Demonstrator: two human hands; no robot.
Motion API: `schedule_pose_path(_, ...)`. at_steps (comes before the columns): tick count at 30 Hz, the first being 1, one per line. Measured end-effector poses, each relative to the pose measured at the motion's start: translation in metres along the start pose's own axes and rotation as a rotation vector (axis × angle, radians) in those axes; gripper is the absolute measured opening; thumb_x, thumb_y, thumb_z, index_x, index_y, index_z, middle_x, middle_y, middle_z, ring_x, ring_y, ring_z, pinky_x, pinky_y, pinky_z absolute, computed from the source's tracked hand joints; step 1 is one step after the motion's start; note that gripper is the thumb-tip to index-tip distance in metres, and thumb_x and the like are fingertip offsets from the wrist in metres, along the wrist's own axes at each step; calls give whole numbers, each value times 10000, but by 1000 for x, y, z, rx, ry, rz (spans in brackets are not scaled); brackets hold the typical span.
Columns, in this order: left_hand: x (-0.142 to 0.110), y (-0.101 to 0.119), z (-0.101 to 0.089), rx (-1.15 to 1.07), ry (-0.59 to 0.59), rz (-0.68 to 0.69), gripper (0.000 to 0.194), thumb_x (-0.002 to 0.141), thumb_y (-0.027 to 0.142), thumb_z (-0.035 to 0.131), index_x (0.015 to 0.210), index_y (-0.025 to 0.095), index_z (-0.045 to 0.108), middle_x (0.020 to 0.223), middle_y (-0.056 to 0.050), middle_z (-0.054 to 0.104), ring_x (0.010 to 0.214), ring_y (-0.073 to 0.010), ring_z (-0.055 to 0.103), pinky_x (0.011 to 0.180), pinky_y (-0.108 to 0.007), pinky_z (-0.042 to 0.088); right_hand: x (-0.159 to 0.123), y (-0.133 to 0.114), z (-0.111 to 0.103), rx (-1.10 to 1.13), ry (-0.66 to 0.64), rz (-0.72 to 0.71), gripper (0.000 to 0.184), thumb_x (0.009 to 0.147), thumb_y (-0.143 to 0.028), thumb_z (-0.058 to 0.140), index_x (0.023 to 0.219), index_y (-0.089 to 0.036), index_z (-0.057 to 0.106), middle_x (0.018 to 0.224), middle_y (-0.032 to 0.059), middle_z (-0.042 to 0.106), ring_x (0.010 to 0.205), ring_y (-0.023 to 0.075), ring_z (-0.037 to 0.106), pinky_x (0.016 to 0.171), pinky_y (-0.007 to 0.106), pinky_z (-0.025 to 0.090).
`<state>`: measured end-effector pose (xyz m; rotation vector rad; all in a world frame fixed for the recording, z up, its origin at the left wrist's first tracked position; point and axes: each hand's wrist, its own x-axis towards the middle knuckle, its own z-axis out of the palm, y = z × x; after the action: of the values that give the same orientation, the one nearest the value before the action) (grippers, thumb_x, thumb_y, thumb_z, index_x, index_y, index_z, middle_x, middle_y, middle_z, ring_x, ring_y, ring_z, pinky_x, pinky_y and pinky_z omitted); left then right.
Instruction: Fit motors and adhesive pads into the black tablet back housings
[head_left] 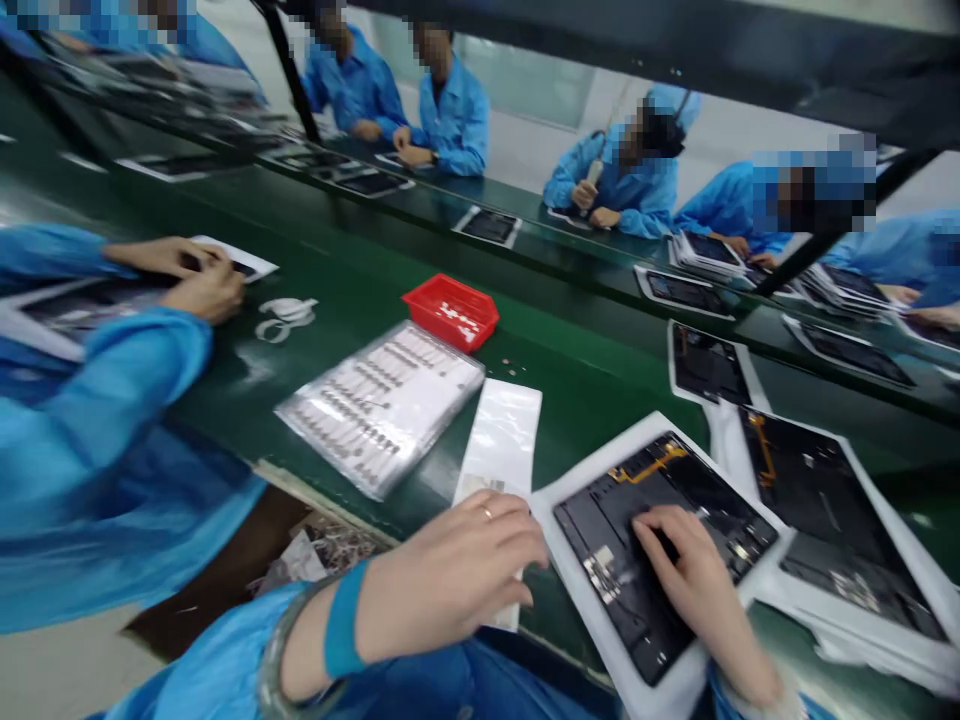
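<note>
Tablet housing lies dark side up on a white backing sheet on the green table, right in front of me. My hands are apart: my right hand presses open-fingered into the housing near a yellow flex cable, and my left hand sits on a white film strip, gripping or not I cannot tell. Too much pressure or a slipping finger could crease that cable or scratch the housing.

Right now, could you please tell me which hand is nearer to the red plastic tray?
Left hand is nearer, directly below the red plastic tray; right hand is farther, to its right on a tablet.
</note>
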<state>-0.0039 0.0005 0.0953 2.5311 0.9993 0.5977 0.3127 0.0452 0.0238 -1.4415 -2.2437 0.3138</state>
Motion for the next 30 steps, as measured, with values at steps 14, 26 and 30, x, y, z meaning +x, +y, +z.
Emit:
schedule_pose_path(14,-49,-131,-77,507,36,-559,118,826,242,606,734,182,650,819,-69,684,846,-245,595,733,-345,415,45,-48,-23,16,-396,-3,257,920,-431,434,828,-277,618,858,42,679,755,212,649,670,311,507)
schedule_pose_path(26,-58,-131,-71,522,-35,-505,147,829,82,519,932,140,606,860,-110,687,811,-226,654,735,-319,460,102,-160,-13,-36,-487,-354,186,933,-270,465,794,-236,584,800,12,652,735,180,624,633,277,440)
schedule_pose_path(30,-59,-134,-75,465,-53,-479,166,823,89,537,955,161,608,858,-72,701,805,-204,662,702,-282,467,127,-188,12,70,-519,-370,159,895,-215,513,767,-212,607,802,5,671,724,157,616,650,260,425)
